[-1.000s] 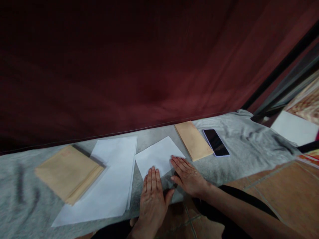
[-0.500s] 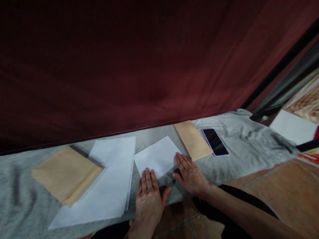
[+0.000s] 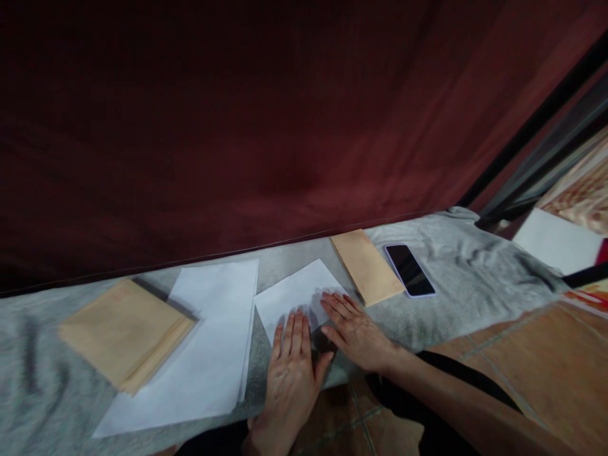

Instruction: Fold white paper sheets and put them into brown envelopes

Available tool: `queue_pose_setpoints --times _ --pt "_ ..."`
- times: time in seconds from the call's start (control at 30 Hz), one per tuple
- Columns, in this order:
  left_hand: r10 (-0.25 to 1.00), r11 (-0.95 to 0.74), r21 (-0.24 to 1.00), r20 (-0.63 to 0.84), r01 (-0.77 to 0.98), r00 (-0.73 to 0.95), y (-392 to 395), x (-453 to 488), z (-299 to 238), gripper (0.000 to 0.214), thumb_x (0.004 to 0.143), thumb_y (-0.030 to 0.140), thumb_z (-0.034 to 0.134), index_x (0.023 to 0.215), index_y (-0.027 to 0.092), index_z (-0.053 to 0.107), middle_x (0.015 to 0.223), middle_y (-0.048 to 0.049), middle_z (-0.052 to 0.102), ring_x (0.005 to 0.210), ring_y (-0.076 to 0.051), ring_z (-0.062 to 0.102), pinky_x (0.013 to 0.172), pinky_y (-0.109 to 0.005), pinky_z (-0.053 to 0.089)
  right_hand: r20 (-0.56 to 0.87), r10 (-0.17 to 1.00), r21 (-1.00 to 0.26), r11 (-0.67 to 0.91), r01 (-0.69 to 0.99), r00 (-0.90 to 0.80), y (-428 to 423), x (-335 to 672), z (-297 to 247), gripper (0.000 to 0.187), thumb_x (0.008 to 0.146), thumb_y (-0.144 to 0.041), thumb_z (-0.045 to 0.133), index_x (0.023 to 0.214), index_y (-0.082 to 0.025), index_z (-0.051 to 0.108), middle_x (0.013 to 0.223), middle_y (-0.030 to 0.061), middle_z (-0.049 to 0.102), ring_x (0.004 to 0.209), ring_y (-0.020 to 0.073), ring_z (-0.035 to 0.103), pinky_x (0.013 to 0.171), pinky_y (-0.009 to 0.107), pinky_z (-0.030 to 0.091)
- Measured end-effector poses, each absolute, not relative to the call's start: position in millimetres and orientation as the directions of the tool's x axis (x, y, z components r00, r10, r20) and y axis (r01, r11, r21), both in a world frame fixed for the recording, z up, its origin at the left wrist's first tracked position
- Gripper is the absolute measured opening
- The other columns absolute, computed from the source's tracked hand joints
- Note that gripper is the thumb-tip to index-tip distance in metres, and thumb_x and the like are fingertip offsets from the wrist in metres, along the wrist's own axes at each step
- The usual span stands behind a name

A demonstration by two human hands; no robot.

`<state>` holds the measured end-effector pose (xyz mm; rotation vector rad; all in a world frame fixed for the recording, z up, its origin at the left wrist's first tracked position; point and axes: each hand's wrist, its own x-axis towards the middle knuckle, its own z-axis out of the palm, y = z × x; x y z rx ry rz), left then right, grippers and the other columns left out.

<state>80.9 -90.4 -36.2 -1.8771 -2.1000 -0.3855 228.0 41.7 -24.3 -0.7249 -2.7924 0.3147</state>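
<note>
Nearest, below small white sheet (my landmark): person's dark clothing & tiled floor. Then the 2 hands. L hand is at sheet's near edge, fingers flat & side by side, thumb out; R hand is at its near-right edge, fingers straight, nearly together. Neither's clamped on anything; fingertips lie over the paper w/ shadows round them (pressing or just above, can't tell).

Vs 0.5 s ago: L fingertips have slid right & further over the sheet, R ones have come left from its right corner, so hands are closer tog. Sheet's pos. looks about the same, on the grey cloth.

Left of sheet: larger white papers, w/ brown envelope stack overlapping their left part. Right of sheet: brown envelope, then phone, dark screen up, just beside it. None of these visibly shifted. Beyond sheet: dark red curtain; far right of it, black bar at a slant.
</note>
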Motion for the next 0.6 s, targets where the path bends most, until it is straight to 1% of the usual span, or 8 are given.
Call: queue_pose_setpoints --times 0.17,0.33,0.5,0.6 --pt "0.921 0.072 0.032 0.381 0.997 -0.078 -83 85 -42 0.069 0.095 0.040 0.052 0.150 0.003 0.036 0.153 -0.0220 0.047 0.146 -0.032 0.038 0.117 -0.052 0.038 0.204 0.407 -0.261 0.899 0.351 -0.890 41 220 -26 0.050 0.106 -0.037 0.038 0.151 -0.014 0.044 0.157 0.0096 0.043 0.148 0.0202 0.034 0.123 0.042 0.030" --pt "0.936 0.063 0.045 0.345 0.997 -0.075 -76 86 -42 0.063 0.096 0.027 0.046 0.153 0.004 0.030 0.154 -0.0201 0.045 0.147 -0.029 0.037 0.119 -0.053 0.036 0.206 0.396 -0.253 0.905 0.342 -0.895 46 215 -31 0.050 0.106 -0.036 0.038 0.151 -0.014 0.043 0.156 0.0099 0.044 0.148 0.0200 0.034 0.122 0.042 0.032" --pt "0.935 0.113 0.040 0.333 0.993 -0.120 -73 85 -44 0.057 0.095 0.020 0.041 0.150 0.004 0.037 0.152 -0.0193 0.048 0.146 -0.028 0.040 0.118 -0.051 0.038 0.211 0.376 -0.234 0.916 0.327 -0.902 47 211 -35 0.052 0.106 -0.038 0.039 0.153 -0.014 0.041 0.158 0.0100 0.042 0.148 0.0207 0.035 0.122 0.043 0.032" --pt "0.933 0.146 0.025 0.329 0.989 -0.146 -73 82 -45 0.055 0.095 0.021 0.040 0.147 0.003 0.042 0.151 -0.0197 0.050 0.145 -0.029 0.041 0.117 -0.051 0.039 0.208 0.380 -0.218 0.916 0.336 -0.901 47 211 -36 0.052 0.106 -0.038 0.040 0.152 -0.013 0.041 0.158 0.0102 0.042 0.148 0.0216 0.035 0.122 0.043 0.032"
